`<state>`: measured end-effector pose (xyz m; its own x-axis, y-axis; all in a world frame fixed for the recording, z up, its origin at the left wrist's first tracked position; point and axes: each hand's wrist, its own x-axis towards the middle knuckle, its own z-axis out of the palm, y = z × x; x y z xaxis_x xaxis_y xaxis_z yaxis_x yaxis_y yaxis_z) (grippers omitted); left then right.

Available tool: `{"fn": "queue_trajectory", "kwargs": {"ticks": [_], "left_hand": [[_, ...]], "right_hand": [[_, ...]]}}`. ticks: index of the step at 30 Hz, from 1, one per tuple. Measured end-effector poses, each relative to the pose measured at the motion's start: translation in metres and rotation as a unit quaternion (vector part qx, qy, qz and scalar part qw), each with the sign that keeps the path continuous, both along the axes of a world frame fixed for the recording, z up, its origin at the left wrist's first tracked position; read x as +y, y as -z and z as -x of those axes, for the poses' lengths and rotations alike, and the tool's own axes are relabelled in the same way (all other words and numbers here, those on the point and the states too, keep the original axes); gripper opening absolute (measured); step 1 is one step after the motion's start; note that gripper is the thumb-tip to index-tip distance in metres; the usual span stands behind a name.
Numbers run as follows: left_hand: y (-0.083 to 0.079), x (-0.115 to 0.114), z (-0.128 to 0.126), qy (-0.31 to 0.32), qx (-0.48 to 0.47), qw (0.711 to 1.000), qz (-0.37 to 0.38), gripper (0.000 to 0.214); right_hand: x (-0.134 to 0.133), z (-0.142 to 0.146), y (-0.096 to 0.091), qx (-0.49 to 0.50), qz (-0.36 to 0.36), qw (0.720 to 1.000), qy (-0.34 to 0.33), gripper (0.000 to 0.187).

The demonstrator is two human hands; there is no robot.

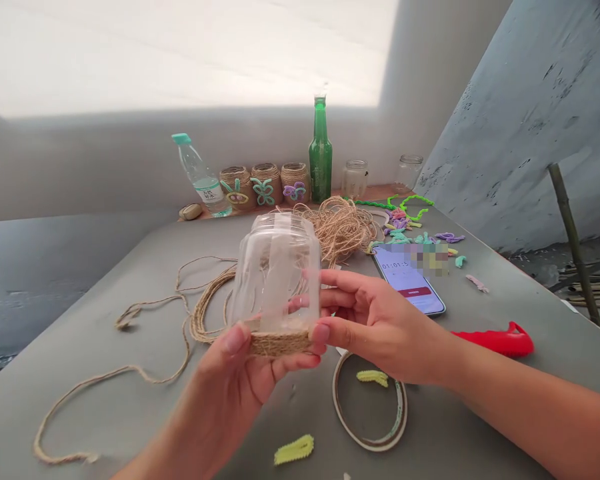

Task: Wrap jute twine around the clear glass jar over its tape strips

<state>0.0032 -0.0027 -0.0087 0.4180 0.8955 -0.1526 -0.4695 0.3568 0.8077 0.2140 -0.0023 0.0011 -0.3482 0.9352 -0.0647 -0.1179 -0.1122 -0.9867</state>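
Observation:
I hold a clear glass jar (276,270) upside down above the grey table (130,400). A band of jute twine (279,343) is wound round its lower end. My left hand (235,390) cups that wrapped end from below, thumb on the twine. My right hand (375,323) touches the jar's right side, fingers pinched at the twine band. Loose jute twine (145,333) trails from the jar across the table to the left.
A tangled heap of twine (341,227) lies behind the jar. A phone (410,280), red tool (500,340), tape ring (375,407) and pipe-cleaner pieces (294,450) lie on the table. Three twine-wrapped jars (265,183), a green bottle (321,153), a water bottle (200,175) and empty jars (355,177) stand at the back.

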Motion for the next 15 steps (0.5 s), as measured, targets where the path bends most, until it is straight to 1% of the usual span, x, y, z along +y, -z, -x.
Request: {"fn": "queue_trajectory", "kwargs": {"ticks": [1,3,5,6,7,9,10,12,14,15], "left_hand": [[0.001,0.001,0.000,-0.006,0.018,1.000,-0.008,0.045],[0.005,0.002,-0.001,-0.042,0.056,0.997,-0.035,0.046],[0.009,0.003,-0.001,-0.080,0.098,0.990,-0.063,0.042],[0.012,0.004,0.000,-0.088,0.120,0.986,-0.071,0.042],[0.014,0.004,0.001,-0.088,0.141,0.983,-0.073,0.046],[0.019,0.005,0.003,-0.077,0.176,0.980,-0.053,0.063],[0.020,0.005,0.004,-0.077,0.181,0.980,-0.036,0.070],[0.018,0.007,0.004,-0.092,0.164,0.982,-0.010,0.072],[0.010,0.008,0.003,-0.113,0.127,0.985,-0.012,0.062],[0.005,0.008,0.002,-0.124,0.107,0.986,-0.022,0.056]], "right_hand": [[0.000,0.001,0.000,0.012,0.012,1.000,0.009,0.079],[0.001,0.002,0.000,0.024,0.026,0.998,0.047,0.078],[0.001,0.005,0.001,0.024,0.022,0.997,0.076,0.074],[0.000,0.006,0.003,0.015,0.015,0.996,0.085,0.072],[-0.001,0.007,0.004,-0.001,0.006,0.996,0.091,0.072],[-0.004,0.008,0.006,-0.047,-0.014,0.994,0.099,0.073],[-0.006,0.008,0.007,-0.067,-0.026,0.992,0.101,0.073],[-0.008,0.005,0.006,-0.089,-0.055,0.991,0.085,0.075],[-0.007,0.000,0.003,-0.125,-0.112,0.984,0.059,0.077],[-0.004,-0.004,0.001,-0.173,-0.160,0.971,0.048,0.075]]}}
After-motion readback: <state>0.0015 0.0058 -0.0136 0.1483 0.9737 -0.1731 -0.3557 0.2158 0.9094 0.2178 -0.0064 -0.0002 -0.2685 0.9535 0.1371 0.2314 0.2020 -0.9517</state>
